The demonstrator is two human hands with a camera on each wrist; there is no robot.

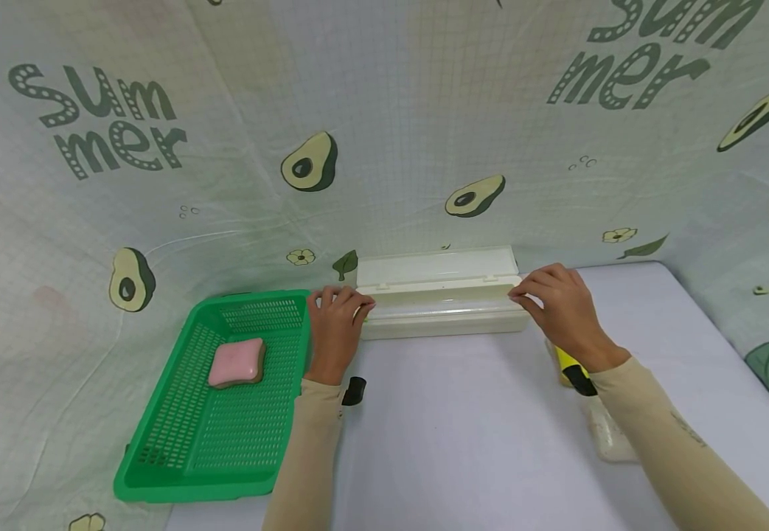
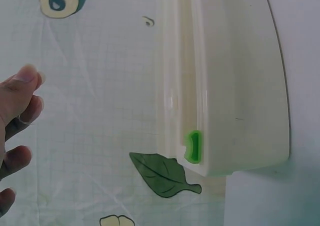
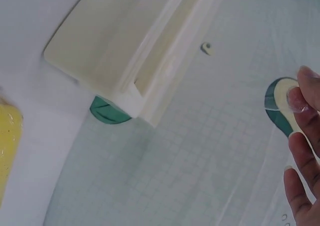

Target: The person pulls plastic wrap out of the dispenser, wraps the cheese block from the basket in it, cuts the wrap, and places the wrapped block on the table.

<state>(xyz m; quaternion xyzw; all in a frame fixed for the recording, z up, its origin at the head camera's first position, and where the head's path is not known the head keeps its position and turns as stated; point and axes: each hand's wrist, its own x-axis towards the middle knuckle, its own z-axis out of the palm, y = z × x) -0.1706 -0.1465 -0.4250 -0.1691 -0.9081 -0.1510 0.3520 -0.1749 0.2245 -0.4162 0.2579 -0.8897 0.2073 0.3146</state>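
Note:
At the back of the table lies a long white cling film dispenser (image 1: pixel 444 324), its lid (image 1: pixel 437 267) raised. Clear cling film (image 1: pixel 444 304) spans the dispenser between my hands. My left hand (image 1: pixel 335 332) is at the left end, thumb and index fingertip together on the film's edge. At the right end my right hand (image 1: pixel 559 313) pinches the other side; in the right wrist view the film shows at its fingertips (image 3: pixel 302 106), the other fingers loosely bent. A small green slider (image 2: pixel 194 147) sits at one end of the dispenser.
A green basket (image 1: pixel 128 472) stands at the left with a pink sponge (image 1: pixel 237 361) in it. Under my right forearm are a yellow object (image 1: pixel 565 361) and a whitish packet (image 1: pixel 610 435), both partly hidden. An avocado-print sheet (image 1: pixel 384 110) rises behind the table.

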